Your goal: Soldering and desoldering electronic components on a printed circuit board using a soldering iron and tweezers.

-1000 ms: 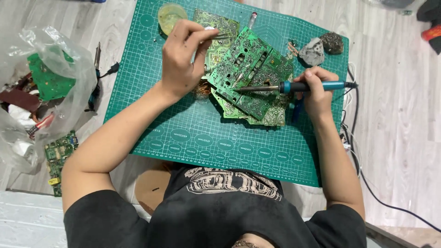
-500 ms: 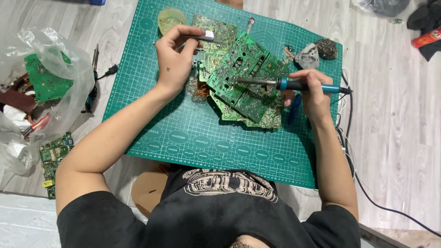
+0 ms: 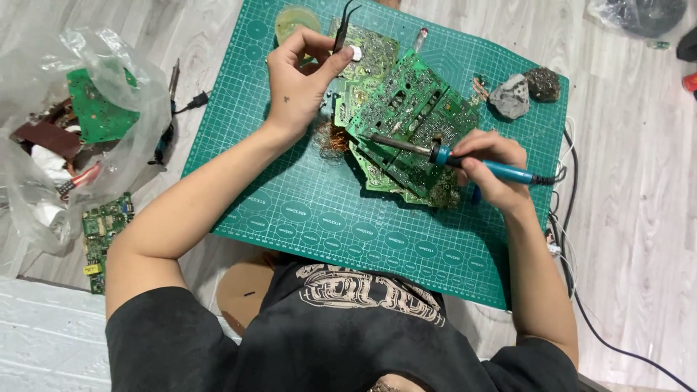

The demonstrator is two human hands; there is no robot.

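Green mat point(image 3: 305, 218), iron point(image 3: 435, 154) perhaps touching board point(image 3: 406, 109)

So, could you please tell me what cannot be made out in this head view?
- Soldering iron tip contact on the circuit boards: too small to tell.
- White piece in the tweezers, held by the left hand: too small to identify.
- Lower boards: covered by the top board.
- Plastic bag contents: blurred by film, cut by the left edge.
- Right hand palm: hidden by its own fingers.

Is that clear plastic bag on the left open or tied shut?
Open. The clear plastic bag gapes at its mouth, so a green circuit board and other scraps inside show plainly, with no knot in view.
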